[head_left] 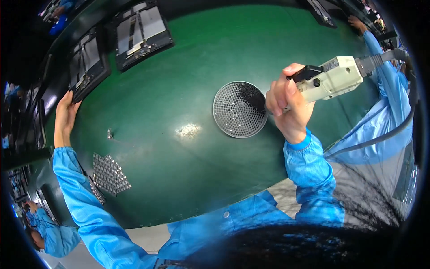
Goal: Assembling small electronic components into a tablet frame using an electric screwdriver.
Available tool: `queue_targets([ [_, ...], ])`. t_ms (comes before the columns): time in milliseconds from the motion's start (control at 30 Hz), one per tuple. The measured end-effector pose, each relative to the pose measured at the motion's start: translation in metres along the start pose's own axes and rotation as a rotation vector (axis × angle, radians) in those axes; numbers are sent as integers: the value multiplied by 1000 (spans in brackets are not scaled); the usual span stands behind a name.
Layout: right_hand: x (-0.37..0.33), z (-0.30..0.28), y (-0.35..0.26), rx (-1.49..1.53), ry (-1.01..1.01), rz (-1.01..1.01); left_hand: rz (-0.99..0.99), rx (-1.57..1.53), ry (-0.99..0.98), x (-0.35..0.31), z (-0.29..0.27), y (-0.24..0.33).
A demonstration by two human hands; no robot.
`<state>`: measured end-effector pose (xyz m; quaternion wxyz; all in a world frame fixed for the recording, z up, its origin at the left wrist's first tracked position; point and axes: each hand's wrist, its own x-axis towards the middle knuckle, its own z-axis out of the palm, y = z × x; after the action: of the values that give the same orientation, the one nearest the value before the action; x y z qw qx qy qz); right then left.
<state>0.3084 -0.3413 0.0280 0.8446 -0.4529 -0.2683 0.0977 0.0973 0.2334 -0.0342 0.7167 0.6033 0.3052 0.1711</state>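
Note:
My right hand (293, 103) is closed around a cream electric screwdriver (333, 80) with a black lever. A thick ribbed cable runs from its rear end. Its tip points left toward a round perforated screw tray (233, 112), but my fingers hide most of it. Small dark screws are heaped at the tray's upper right, and others sit in its holes. Far to the left, my left hand (67, 117) grips the near end of an opened tablet-like device (87, 65), whose pale battery panels and inner parts lie exposed.
A second opened device (142, 33) lies beside the first, at the back. Near my left forearm is a sheet of small metallic parts (109, 175), with a tiny metal piece (109, 133) beyond it. A co-worker's blue sleeve (380, 56) reaches in at the right. All rests on a green mat (179, 89).

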Motion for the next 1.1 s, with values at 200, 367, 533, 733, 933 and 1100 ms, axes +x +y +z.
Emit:
queue_targets([
  [200, -1, -2, -6, -69, -30, 89, 537, 1236, 528, 1, -22, 5],
  [367, 1, -7, 0, -25, 4, 118, 517, 1111, -11, -53, 239, 5],
  [533, 2, -10, 5, -153, -96, 202, 433, 1208, 123, -33, 238, -5],
  [733, 3, -3, 17, -37, 48, 249, 468, 523, 136, -29, 239, -11],
  [933, 1, -2, 20, -226, -122, 158, 59, -260, -82, -14, 219, 1],
  [1100, 1, -7, 20, -271, -101, 136, 27, -343, -22, -65, 232, 1],
])
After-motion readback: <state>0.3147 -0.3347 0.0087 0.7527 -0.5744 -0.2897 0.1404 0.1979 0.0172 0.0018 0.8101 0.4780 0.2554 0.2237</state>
